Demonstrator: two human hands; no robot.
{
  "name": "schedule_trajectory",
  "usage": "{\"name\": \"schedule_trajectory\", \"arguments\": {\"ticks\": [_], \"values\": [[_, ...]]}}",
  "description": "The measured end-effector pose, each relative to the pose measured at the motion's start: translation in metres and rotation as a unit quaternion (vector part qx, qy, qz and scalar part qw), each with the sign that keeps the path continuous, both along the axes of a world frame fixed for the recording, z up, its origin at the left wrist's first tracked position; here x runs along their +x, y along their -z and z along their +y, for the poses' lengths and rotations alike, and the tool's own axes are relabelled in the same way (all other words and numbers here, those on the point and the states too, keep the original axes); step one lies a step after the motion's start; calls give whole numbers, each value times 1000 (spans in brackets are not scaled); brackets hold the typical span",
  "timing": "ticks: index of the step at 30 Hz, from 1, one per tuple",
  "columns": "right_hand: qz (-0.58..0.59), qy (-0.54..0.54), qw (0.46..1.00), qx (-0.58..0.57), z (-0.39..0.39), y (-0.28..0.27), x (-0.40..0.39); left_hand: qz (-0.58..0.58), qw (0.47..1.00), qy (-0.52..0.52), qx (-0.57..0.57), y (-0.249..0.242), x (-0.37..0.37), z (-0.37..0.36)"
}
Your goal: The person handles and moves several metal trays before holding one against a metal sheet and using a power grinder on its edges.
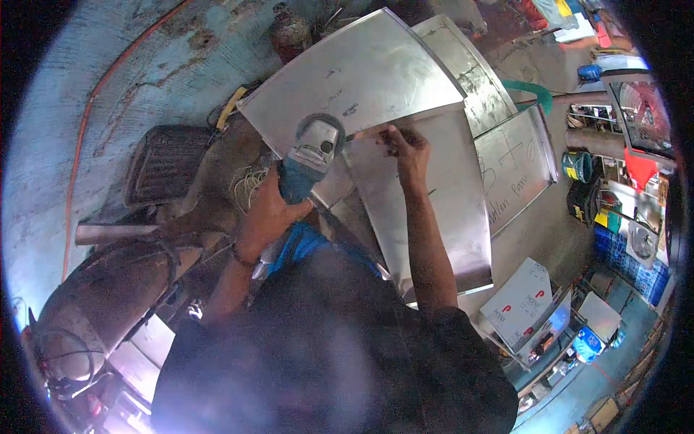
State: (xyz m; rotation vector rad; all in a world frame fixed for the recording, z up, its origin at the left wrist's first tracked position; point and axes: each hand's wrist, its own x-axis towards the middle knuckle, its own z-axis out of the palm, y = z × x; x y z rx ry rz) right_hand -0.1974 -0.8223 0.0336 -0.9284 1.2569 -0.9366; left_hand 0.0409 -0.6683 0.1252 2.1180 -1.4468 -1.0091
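Note:
My left hand (pixel 266 217) is wrapped round the blue body of an angle grinder (pixel 303 173), its silver head and dark round guard pointing away from me. The grinder is held over the near edge of a bent sheet-metal panel (pixel 361 65). My right hand (pixel 408 148) is closed, fingertips pinched just to the right of the grinder's head. A thin brownish strip (pixel 370 132) runs between those fingertips and the grinder; what the fingers grip I cannot tell. Under my right forearm lies another metal panel (pixel 434 217).
A third panel with handwriting (pixel 515 170) leans at the right, beside a further grey panel (pixel 470 65). A rusty tank (pixel 108 311) and a dark ribbed case (pixel 166 165) stand left. White printed boards (pixel 517 304) are at lower right. Coiled wire (pixel 248 186) lies near my left hand.

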Motion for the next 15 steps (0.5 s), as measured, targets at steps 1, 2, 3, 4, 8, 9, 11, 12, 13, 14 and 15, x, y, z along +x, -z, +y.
{"name": "schedule_trajectory", "arguments": {"ticks": [1, 2, 3, 4, 8, 9, 11, 12, 13, 14, 15], "values": [[70, 1, 997, -13, 4, 6, 0, 0, 1000, -1, 0, -2, 0, 0], [138, 1, 990, -26, 6, 11, 0, 10, 1000, -2, -9, -4, 0, 0], [138, 0, 990, -26, 12, 7, 3, 20, 1000, -3, -17, -5, 0, 0], [336, -21, 913, -231, 22, 1, 7, 21, 1000, -5, -16, -7, -1, 0], [566, -218, 696, -383, 36, -4, 8, 22, 1000, -12, 9, 4, 8, 6], [566, -218, 696, -384, 36, 0, 4, 20, 1000, -5, 2, 6, 10, 5], [594, -262, 658, -382, 38, 11, -4, 29, 1000, -2, 7, 3, 12, 3], [593, -264, 657, -384, 37, 9, -7, 38, 999, 0, 12, -1, 13, 3], [589, -282, 655, -380, 37, 5, -11, 39, 999, -3, 13, -3, 12, 5], [585, -299, 653, -376, 37, 3, -13, 30, 999, -13, 19, -5, 11, 5], [585, -300, 652, -377, 37, 3, -15, 21, 999, -21, 26, -6, 10, 7]]}}
